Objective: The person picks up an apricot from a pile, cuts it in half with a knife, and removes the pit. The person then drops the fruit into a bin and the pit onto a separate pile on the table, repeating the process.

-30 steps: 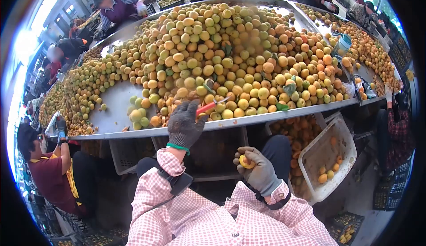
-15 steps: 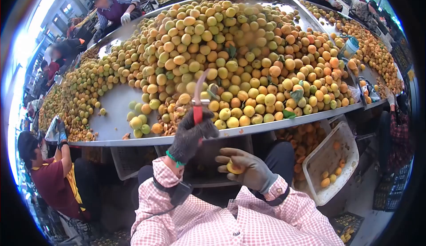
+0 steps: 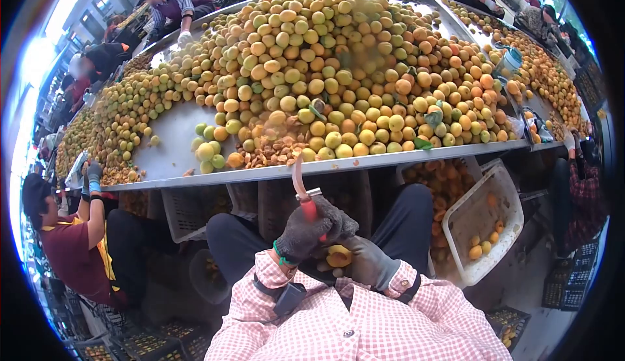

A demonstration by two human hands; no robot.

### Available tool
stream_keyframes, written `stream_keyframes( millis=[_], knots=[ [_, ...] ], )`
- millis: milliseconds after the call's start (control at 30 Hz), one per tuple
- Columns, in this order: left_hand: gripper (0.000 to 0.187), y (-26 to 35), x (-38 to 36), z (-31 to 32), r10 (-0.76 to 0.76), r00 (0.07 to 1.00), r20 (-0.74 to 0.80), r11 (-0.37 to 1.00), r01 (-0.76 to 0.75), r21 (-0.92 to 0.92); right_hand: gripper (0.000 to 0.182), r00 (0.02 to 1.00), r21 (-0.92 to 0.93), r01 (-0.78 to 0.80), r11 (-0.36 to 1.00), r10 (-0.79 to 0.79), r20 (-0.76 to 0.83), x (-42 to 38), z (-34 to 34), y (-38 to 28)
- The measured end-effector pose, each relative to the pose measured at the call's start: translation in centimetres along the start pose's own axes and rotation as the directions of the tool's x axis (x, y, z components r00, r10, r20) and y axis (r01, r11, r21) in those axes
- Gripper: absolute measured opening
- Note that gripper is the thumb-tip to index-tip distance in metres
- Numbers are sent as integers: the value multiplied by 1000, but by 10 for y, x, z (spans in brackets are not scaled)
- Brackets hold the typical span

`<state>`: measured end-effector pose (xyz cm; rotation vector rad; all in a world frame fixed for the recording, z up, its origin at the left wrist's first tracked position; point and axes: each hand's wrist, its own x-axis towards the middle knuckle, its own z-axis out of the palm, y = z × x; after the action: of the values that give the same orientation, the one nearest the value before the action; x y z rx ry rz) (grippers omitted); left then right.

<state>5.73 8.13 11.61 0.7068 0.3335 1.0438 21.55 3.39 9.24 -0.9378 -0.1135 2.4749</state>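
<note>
A red-handled, curved-bladed metal knife (image 3: 300, 185) is clenched in the dark-gloved left hand (image 3: 303, 234), seemingly aimed away for safety; beside it, a yellow-orange cut fruit (image 3: 338, 255) is held by bent fingers of the grey-gloved right hand (image 3: 372, 262).

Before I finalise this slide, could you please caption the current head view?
Gloved left hand with a red-handled knife, gloved right hand holding a fruit, beside a fruit-heaped table.

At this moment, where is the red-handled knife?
In the head view, the knife is near the middle, in the left hand beside the right hand, its blade pointing toward the table edge.
</note>
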Motion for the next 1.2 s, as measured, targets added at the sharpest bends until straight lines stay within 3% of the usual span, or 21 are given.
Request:
stream_keyframes(
  millis=[100,167,200,233,267,300,333,367,400,467,533,567,600,667,700,800,933,1000,1200],
  knots=[
    [22,0,-4,5,-45,999,-9,999,45,-31,22,999,11,38,999,-38,23,-3,-2,8],
    [22,-5,-4,2,-21,991,132,995,9,95,23,995,-26,104,994,-104,6,-8,1,11],
    [22,-7,-4,0,-19,991,135,995,6,95,24,986,-64,167,984,-168,-7,-11,3,11],
    [16,-9,-4,0,46,992,117,976,-69,207,24,986,-66,168,984,-168,-9,-16,9,10],
    [14,-10,-4,1,112,988,104,938,-140,317,19,948,-159,285,945,-303,-101,-21,17,8],
    [14,-12,-5,5,111,988,105,939,-139,316,16,882,-260,386,885,-437,-178,-24,21,8],
    [17,-10,-7,18,132,986,-100,974,-110,200,16,881,-259,386,885,-437,-180,-23,18,12],
    [21,-9,-7,25,123,946,-300,992,-104,77,17,785,-379,530,758,-608,-119,-18,12,15],
    [21,-10,-6,27,122,947,-298,992,-104,76,18,662,-482,645,592,-749,-34,-14,6,18],
    [26,-9,-5,28,150,961,-232,934,-214,-285,23,671,-486,654,580,-742,18,-18,11,19],
    [25,-9,-8,24,127,954,-271,959,-188,-214,28,870,-252,463,850,-490,-53,-28,24,16],
    [22,-9,-10,20,101,972,-214,959,-152,-238,33,961,-177,270,946,-277,-16,-32,16,9],
    [21,-9,-12,17,74,985,-156,959,-113,-261,33,961,-177,270,946,-277,-15,-36,15,9],
    [20,-7,-14,21,88,981,-171,973,-122,-198,31,961,-18,245,969,-240,136,-41,14,12],
    [22,-7,-16,22,100,978,-185,983,-126,-136,33,951,-42,276,960,-266,158,-40,14,15],
    [26,-5,-18,20,143,970,-198,963,-183,-199,34,941,-196,338,920,-328,83,-46,22,14],
    [30,-2,-22,23,185,973,-141,965,-207,-162,35,939,-305,342,889,-318,129,-49,13,18],
    [30,-5,-22,25,196,969,-148,963,-219,-159,34,890,-447,452,772,-422,171,-44,12,26],
    [26,-9,-25,33,226,952,-206,961,-252,-113,34,786,-498,605,622,-566,248,-31,6,43]
  ],
)
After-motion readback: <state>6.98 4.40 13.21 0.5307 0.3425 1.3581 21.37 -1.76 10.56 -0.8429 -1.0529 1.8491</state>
